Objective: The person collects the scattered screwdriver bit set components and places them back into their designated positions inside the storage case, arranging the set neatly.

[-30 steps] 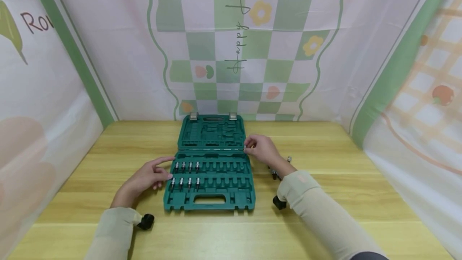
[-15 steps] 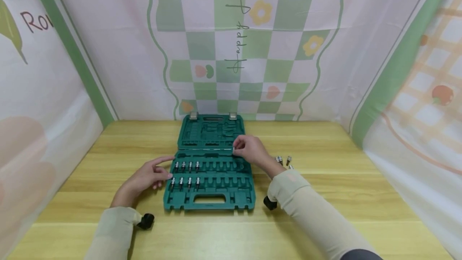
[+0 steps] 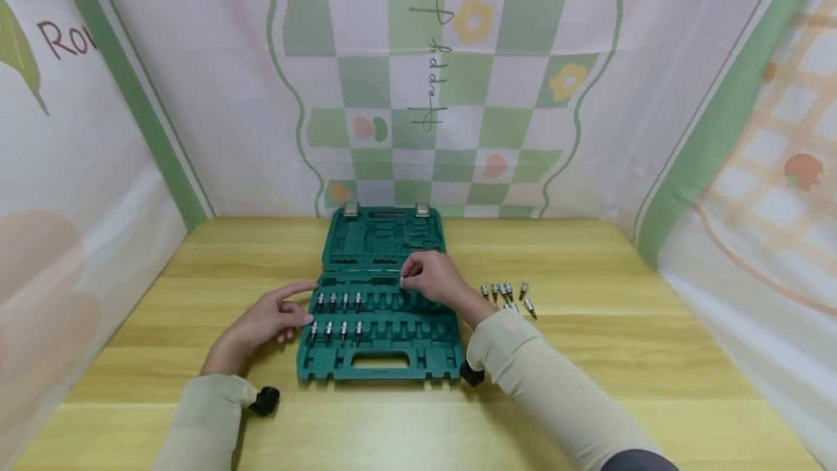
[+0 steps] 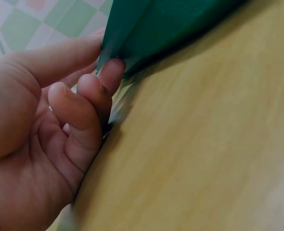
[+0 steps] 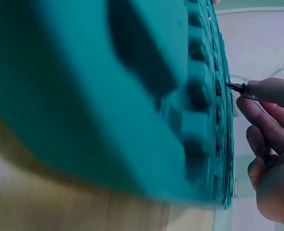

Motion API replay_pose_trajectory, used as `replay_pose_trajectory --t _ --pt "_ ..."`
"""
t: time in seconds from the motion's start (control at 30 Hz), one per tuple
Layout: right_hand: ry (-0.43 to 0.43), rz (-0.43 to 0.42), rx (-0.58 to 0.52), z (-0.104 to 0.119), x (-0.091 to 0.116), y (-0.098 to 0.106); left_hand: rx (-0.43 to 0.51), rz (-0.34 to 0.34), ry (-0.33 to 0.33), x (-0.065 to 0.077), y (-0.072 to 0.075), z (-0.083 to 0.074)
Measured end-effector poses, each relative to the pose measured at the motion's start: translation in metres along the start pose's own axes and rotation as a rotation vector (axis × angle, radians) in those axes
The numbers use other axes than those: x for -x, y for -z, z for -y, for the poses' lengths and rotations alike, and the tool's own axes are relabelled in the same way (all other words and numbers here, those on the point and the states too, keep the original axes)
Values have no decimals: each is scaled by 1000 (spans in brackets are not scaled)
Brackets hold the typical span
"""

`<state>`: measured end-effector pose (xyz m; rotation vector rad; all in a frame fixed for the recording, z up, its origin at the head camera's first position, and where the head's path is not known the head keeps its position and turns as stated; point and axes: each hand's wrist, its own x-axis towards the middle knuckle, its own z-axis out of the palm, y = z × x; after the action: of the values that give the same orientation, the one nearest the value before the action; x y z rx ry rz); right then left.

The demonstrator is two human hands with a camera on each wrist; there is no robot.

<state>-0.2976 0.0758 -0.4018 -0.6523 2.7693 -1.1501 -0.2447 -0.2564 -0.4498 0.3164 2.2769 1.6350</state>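
Observation:
A green tool case lies unfolded on the table. Short bit sockets with chrome heads fill the left slots of its two rows, the upper-row bit sockets and the lower-row bit sockets. Over the right part of the upper row, my right hand pinches one bit socket between thumb and index finger, its dark tip pointing away from the fingertips. My left hand touches the case's left edge with straight index finger and thumb. In the left wrist view its other fingers are bent beside the case.
Several loose bit sockets lie on the wooden table right of the case. The case's lid lies back towards the patterned cloth wall. More cloth stands at both sides.
My right hand has moved left with the bit socket, from the case's right edge to above the upper row. Loose bit sockets behind the arm have come into view. My left hand stays put.

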Motion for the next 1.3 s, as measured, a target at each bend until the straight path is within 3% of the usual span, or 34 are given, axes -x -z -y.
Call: replay_pose_trajectory --t 0.6,0.93,1.3 --pt "-76 63 -6 15 -4 -15 -11 -3 -4 -2 -1 3" --pt "-67 79 -24 27 -8 -15 -12 -4 3 -1 0 1" --pt "-111 79 -13 36 -13 -36 -4 8 -10 -1 0 2"
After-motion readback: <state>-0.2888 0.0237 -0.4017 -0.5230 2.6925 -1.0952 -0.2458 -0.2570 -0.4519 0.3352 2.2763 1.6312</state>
